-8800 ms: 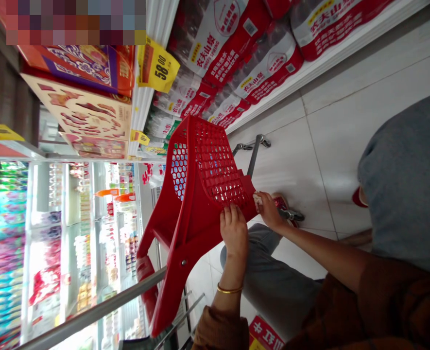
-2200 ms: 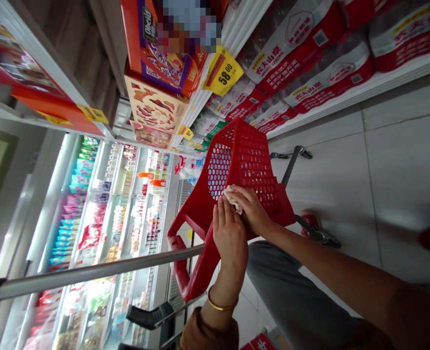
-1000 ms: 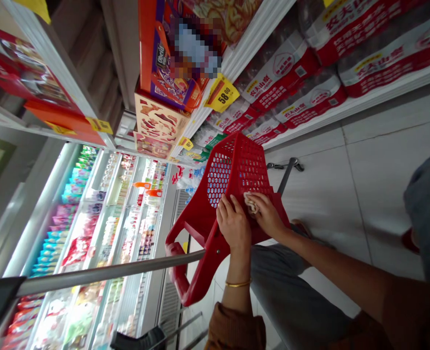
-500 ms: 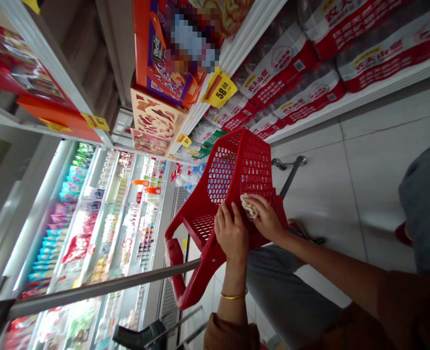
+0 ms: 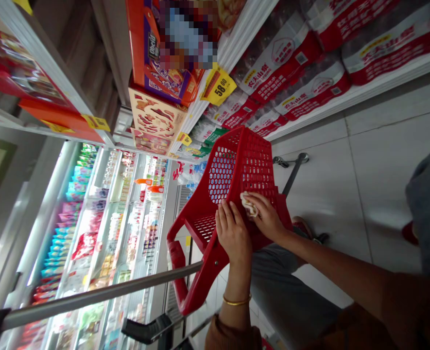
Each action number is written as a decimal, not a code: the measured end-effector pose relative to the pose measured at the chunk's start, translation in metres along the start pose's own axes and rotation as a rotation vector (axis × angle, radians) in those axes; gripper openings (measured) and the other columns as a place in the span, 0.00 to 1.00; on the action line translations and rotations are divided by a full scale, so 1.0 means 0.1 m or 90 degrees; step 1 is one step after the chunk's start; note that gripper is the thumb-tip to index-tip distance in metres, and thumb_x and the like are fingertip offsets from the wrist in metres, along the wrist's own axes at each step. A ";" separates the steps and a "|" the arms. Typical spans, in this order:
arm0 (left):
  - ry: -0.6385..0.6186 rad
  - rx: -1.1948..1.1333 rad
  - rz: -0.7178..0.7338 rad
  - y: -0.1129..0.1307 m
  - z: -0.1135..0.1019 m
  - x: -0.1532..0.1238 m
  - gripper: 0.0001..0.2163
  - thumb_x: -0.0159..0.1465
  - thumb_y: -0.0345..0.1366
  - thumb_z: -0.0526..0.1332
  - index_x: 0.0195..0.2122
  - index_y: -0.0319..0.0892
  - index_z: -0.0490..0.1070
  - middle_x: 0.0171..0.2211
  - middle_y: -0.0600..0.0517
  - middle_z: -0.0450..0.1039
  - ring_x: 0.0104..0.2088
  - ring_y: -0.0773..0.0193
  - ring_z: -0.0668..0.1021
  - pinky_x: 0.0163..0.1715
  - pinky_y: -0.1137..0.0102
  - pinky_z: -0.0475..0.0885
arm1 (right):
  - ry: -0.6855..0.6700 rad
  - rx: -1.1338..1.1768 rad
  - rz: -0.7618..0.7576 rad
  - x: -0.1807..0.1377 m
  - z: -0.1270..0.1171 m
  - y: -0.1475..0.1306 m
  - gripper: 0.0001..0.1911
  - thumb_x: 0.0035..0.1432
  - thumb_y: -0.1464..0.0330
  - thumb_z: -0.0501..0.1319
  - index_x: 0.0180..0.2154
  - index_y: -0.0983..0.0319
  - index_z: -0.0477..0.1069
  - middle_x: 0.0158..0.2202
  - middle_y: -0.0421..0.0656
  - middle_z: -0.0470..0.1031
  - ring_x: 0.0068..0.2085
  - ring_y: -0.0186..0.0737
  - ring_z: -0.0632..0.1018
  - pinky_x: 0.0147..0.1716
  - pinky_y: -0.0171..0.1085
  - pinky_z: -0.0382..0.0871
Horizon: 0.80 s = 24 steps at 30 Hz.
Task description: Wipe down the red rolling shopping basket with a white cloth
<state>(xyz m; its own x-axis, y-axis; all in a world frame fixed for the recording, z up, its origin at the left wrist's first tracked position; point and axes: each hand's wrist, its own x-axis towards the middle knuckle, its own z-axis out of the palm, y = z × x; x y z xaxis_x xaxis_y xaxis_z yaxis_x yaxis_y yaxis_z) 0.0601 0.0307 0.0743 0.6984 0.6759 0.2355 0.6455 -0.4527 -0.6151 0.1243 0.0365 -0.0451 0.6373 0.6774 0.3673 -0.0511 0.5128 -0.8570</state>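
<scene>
A red plastic shopping basket (image 5: 232,160) with a perforated wall is tipped on its side in front of me. My left hand (image 5: 232,233), with a gold bangle on the wrist, lies flat against the basket's outer wall, fingers stretched out. Just beside it, my right hand (image 5: 267,216) is closed on a small crumpled white cloth (image 5: 249,204) and presses it against the basket's mesh.
A grey metal bar (image 5: 101,294) crosses the lower left. Shelves hold packs of bottled water (image 5: 291,73), gift boxes (image 5: 156,116) and a yellow price tag (image 5: 218,86). A lit chiller (image 5: 101,233) is at left. Another person in grey (image 5: 428,204) is at the right edge, on the tile floor (image 5: 346,180).
My right hand with the cloth has slid back and forth over the basket's mesh wall. My left hand has stayed flat on the basket. The view shifted slightly.
</scene>
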 end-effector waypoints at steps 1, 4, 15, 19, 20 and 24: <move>-0.004 0.000 -0.003 0.01 -0.02 0.02 0.21 0.68 0.26 0.49 0.62 0.35 0.61 0.62 0.35 0.62 0.64 0.49 0.63 0.61 0.50 0.63 | -0.005 0.003 0.001 0.00 0.00 0.01 0.32 0.54 0.80 0.52 0.59 0.54 0.64 0.58 0.46 0.67 0.60 0.44 0.68 0.60 0.52 0.65; -0.027 0.004 -0.006 0.06 -0.07 0.12 0.21 0.68 0.26 0.48 0.62 0.33 0.61 0.62 0.35 0.61 0.64 0.49 0.63 0.63 0.51 0.61 | -0.013 0.017 0.008 -0.02 0.02 0.04 0.32 0.54 0.81 0.52 0.58 0.54 0.64 0.58 0.46 0.67 0.60 0.43 0.68 0.60 0.51 0.65; -0.065 0.026 0.017 0.02 0.14 0.18 0.21 0.68 0.26 0.49 0.62 0.34 0.60 0.64 0.38 0.59 0.64 0.48 0.63 0.61 0.52 0.65 | -0.008 0.026 0.005 0.28 0.05 -0.07 0.30 0.58 0.79 0.52 0.59 0.53 0.64 0.59 0.45 0.67 0.60 0.42 0.68 0.60 0.49 0.65; -0.020 0.017 0.018 0.03 0.19 0.15 0.21 0.69 0.28 0.48 0.64 0.37 0.58 0.63 0.42 0.61 0.64 0.51 0.63 0.62 0.54 0.64 | -0.071 -0.041 -0.035 0.34 0.13 -0.06 0.24 0.64 0.74 0.53 0.60 0.53 0.63 0.62 0.45 0.66 0.60 0.45 0.68 0.58 0.51 0.66; -0.013 0.020 0.014 0.04 0.20 0.15 0.21 0.69 0.28 0.48 0.64 0.37 0.58 0.63 0.42 0.61 0.64 0.51 0.63 0.62 0.54 0.64 | -0.085 -0.055 -0.042 0.33 0.15 -0.04 0.24 0.65 0.72 0.53 0.61 0.53 0.62 0.62 0.45 0.65 0.60 0.45 0.68 0.58 0.51 0.66; -0.019 0.041 0.006 0.06 0.23 0.13 0.22 0.70 0.28 0.48 0.65 0.35 0.55 0.65 0.40 0.57 0.65 0.50 0.61 0.62 0.53 0.63 | -0.115 -0.100 -0.077 0.24 0.16 0.09 0.23 0.69 0.68 0.49 0.63 0.55 0.58 0.63 0.46 0.64 0.63 0.46 0.65 0.60 0.50 0.65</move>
<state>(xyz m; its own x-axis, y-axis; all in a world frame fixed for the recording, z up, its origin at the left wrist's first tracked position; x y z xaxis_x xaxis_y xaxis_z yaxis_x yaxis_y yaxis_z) 0.0663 0.0505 0.0559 0.6939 0.6894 0.2079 0.6176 -0.4212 -0.6642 0.1273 0.0658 -0.0378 0.4837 0.7066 0.5165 0.1465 0.5165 -0.8437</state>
